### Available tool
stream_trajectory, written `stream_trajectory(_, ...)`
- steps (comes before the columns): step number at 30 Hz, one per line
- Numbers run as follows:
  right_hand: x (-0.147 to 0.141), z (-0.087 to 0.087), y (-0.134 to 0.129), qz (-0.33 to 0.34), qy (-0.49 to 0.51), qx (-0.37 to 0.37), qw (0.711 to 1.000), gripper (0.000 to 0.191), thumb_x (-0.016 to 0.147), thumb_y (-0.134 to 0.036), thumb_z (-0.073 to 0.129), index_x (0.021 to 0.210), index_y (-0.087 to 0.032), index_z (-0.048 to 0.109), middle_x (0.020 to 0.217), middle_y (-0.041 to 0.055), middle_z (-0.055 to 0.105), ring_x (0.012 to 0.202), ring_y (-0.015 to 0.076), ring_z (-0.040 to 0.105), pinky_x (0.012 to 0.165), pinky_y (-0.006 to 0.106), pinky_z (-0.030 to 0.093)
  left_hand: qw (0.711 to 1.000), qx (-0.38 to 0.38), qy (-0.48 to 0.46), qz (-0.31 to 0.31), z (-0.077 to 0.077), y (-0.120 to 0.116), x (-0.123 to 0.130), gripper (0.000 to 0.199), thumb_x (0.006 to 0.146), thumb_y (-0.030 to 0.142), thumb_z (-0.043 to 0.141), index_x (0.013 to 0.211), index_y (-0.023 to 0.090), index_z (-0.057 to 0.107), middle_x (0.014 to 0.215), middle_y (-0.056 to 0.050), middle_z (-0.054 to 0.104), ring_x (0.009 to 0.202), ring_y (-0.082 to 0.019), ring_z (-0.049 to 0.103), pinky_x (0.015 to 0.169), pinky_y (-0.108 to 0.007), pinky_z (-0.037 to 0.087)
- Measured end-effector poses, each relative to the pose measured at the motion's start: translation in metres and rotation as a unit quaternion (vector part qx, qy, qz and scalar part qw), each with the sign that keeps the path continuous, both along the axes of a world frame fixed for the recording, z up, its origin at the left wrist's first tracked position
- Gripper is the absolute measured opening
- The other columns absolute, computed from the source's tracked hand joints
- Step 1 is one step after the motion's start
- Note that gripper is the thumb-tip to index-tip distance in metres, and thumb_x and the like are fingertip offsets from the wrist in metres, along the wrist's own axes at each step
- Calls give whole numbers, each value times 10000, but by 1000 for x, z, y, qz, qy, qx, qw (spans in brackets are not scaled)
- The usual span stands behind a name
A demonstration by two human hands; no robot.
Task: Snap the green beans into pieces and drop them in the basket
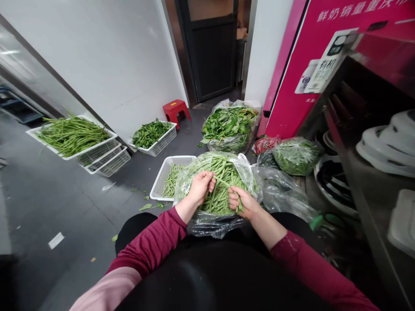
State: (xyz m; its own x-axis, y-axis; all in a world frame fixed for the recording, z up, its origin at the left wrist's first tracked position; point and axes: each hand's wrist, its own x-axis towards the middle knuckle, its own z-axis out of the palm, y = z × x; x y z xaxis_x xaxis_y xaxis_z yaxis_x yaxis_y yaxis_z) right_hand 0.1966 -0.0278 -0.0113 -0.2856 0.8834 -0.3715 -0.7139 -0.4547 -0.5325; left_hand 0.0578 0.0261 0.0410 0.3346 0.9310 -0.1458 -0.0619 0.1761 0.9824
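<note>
A clear plastic bag (248,170) full of green beans (218,196) sits open between my knees. Above the beans, my left hand (201,186) pinches one end of a green bean (222,180) between thumb and fingers. My right hand (243,202) is closed round green beans, with a piece sticking out below the fingers; how many it holds is hidden. The bean stretches between the two hands. Just beyond the bag on the left, a white perforated basket (157,185) contains more green beans.
Stacked white baskets (112,162) with long beans (73,134) stand left. A basket of leafy greens (154,133), a red stool (177,112) and a bag of leaves (230,123) lie ahead. A metal shelf (366,207) and pink cabinet (292,65) flank the right. Scraps litter the floor (87,203).
</note>
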Motion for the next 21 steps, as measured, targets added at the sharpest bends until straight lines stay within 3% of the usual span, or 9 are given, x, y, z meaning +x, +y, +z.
stream_trajectory(2, 0, -5, 4, -51, -21, -15, 998, 226, 712, -335, 565, 636, -181, 417, 433, -106, 271, 328, 33, 221, 341, 175, 221, 989, 105, 101, -2, 9, -15, 1, 255, 737, 406, 522, 710, 153, 527, 534, 28, 509, 399, -52, 416, 410, -188, 334)
stream_trajectory(5, 3, -10, 8, -130, -64, -43, 989, 257, 704, -354, 569, 612, -194, 391, 417, -95, 310, 323, 46, 267, 330, 183, 240, 951, 233, 182, -94, 20, -43, 6, 221, 745, 379, 521, 716, 170, 586, 641, -20, 588, 568, -92, 527, 576, -216, 414)
stream_trajectory(8, 5, -9, 6, -100, -85, -22, 991, 260, 712, -392, 568, 630, -192, 424, 436, -62, 409, 357, 73, 382, 349, 199, 301, 955, 185, 178, -151, 20, -48, 13, 247, 762, 396, 484, 751, 166, 574, 602, -14, 575, 514, -93, 519, 530, -221, 411)
stream_trajectory(10, 4, -5, 1, -22, -70, 7, 997, 271, 720, -434, 560, 673, -185, 465, 486, -35, 477, 410, 94, 457, 381, 210, 346, 967, 113, 181, -143, 14, -38, 17, 273, 775, 408, 450, 714, 155, 531, 512, 15, 521, 401, -75, 449, 438, -207, 368)
stream_trajectory(12, 2, -1, -4, 32, -37, 20, 999, 274, 714, -438, 577, 706, -183, 477, 514, -42, 484, 418, 81, 461, 391, 201, 351, 960, 132, 217, -122, 6, -23, 19, 260, 772, 380, 456, 660, 151, 504, 505, 18, 505, 422, -76, 447, 451, -203, 366)
stream_trajectory(14, 1, 2, -6, 52, -14, 30, 998, 250, 695, -383, 623, 715, -186, 471, 503, -71, 447, 379, 48, 406, 379, 179, 324, 915, 244, 303, -109, 1, -11, 18, 231, 771, 329, 461, 634, 151, 516, 583, -9, 535, 552, -101, 498, 553, -220, 396)
stream_trajectory(16, 6, 4, -5, 38, -24, 42, 998, 247, 672, -326, 658, 694, -185, 456, 483, -89, 404, 351, 30, 351, 361, 167, 294, 838, 340, 411, -118, -1, 0, 15, 198, 779, 290, 444, 679, 162, 557, 703, -39, 566, 699, -138, 524, 658, -247, 401)
stream_trajectory(18, 18, 4, 0, -20, -54, 50, 997, 257, 656, -310, 671, 672, -187, 446, 480, -89, 392, 354, 32, 346, 354, 170, 294, 775, 353, 512, -114, 0, 9, 10, 192, 795, 249, 407, 796, 178, 585, 817, -62, 573, 786, -163, 528, 703, -262, 397)
stream_trajectory(21, 43, 4, 9, -162, -91, 41, 982, 224, 648, -300, 670, 696, -194, 478, 528, -63, 451, 396, 52, 400, 374, 190, 353, 732, 320, 594, -100, -1, 17, 4, 290, 789, 165, 383, 1025, 200, 549, 1014, -80, 539, 897, -167, 523, 738, -250, 402)
